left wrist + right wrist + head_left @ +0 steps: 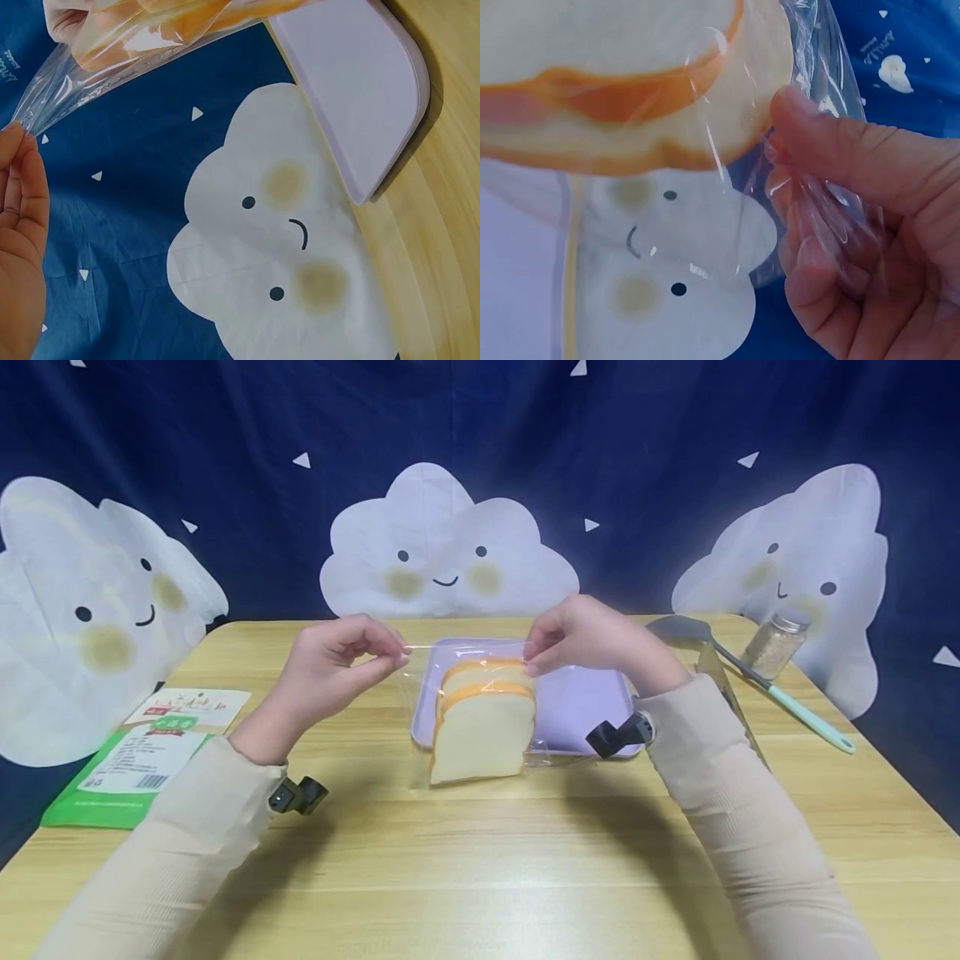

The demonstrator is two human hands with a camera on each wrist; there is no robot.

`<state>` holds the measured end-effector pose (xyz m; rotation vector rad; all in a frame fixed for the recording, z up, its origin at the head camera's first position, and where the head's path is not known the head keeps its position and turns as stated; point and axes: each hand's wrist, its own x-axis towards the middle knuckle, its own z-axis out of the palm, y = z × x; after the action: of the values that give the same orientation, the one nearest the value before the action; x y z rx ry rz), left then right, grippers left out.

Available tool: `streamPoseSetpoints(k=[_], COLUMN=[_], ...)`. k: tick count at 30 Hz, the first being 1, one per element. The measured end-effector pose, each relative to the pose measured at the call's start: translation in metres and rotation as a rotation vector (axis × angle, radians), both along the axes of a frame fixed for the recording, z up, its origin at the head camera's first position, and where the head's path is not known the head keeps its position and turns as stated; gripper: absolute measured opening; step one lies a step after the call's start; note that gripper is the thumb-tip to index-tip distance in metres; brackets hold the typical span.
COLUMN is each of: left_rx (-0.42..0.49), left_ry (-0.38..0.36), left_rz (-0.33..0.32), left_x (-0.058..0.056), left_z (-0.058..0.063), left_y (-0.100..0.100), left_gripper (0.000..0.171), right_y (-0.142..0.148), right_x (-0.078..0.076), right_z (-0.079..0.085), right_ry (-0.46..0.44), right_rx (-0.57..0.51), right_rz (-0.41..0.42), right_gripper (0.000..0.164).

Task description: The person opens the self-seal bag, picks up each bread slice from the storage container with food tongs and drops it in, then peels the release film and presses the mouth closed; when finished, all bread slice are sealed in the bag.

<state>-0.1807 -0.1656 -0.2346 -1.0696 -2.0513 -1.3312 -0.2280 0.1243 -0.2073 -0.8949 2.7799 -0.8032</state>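
Note:
A clear plastic bag [56,94] with slices of bread [483,739] inside hangs between my two hands, over the front of a lilac tray [585,702]. At least two slices show, pale with orange-brown crusts. My left hand [330,668] pinches the bag's upper left corner between thumb and fingertips, and the film is drawn taut from there. On the other side, my right hand [592,643] grips gathered film near the top right of the bread. In the right wrist view the thumb [810,112] presses the crumpled film against curled fingers.
Left on the wooden table [480,877] lies a green and white packet [127,777], partly behind the left sleeve. At right are a turner with a mint handle [810,718] and a silver-lidded jar [776,643]. A dark blue cloud-patterned cloth [510,427] hangs behind.

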Motion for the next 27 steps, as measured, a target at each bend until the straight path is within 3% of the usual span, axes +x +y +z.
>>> streamPoseSetpoints(k=[7, 13, 21, 27], left_rx=[0.013, 0.017, 0.115, 0.267], left_ry=[-0.024, -0.014, -0.085, -0.155], left_rz=[0.038, 0.035, 0.064, 0.007], left_x=[0.000, -0.001, 0.007, 0.013], left_z=[-0.002, -0.003, 0.001, 0.009], left_y=[-0.003, -0.003, -0.006, -0.009], left_gripper=[0.020, 0.019, 0.018, 0.013], right_y=[0.016, 0.029, 0.036, 0.029], right_x=[0.001, 0.003, 0.009, 0.013], right_z=[-0.009, -0.017, -0.023, -0.021], right_ry=[0.011, 0.001, -0.058, -0.116], right_rx=[-0.047, -0.125, -0.419, -0.658], right_rz=[-0.063, -0.106, -0.068, -0.038], right_gripper=[0.006, 0.011, 0.011, 0.005])
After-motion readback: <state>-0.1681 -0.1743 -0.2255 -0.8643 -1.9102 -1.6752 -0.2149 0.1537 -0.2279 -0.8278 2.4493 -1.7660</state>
